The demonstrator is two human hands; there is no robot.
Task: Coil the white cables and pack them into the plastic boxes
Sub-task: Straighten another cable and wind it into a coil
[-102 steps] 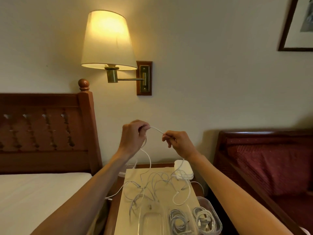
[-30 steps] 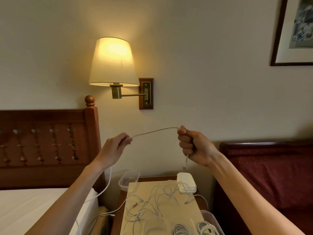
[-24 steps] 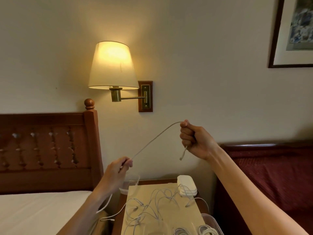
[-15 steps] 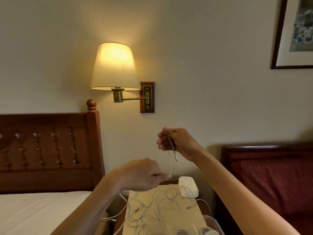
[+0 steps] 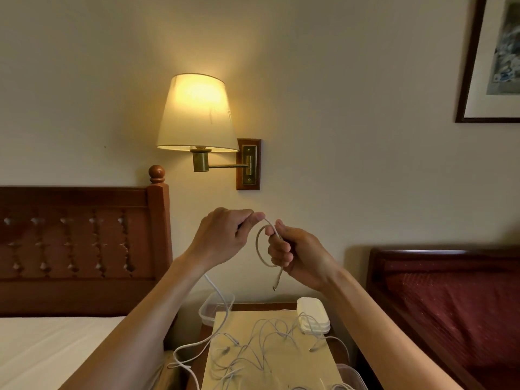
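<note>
Both hands' fingers (image 5: 277, 250) pinch a thin white cable (image 5: 258, 249) curled into one loop.

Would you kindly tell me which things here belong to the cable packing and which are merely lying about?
Job: white cable held looped by left hand and right hand; loose cables; plastic box.
Just there: wall lamp, headboard, framed picture, white lids.

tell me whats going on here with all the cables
A person is coiling a white cable in the air above a bedside table. The right hand holds the first loop, plug end dangling, while the left hand pinches the cable and feeds it in. More loose cables lie tangled on the table beside a clear plastic box.
</note>
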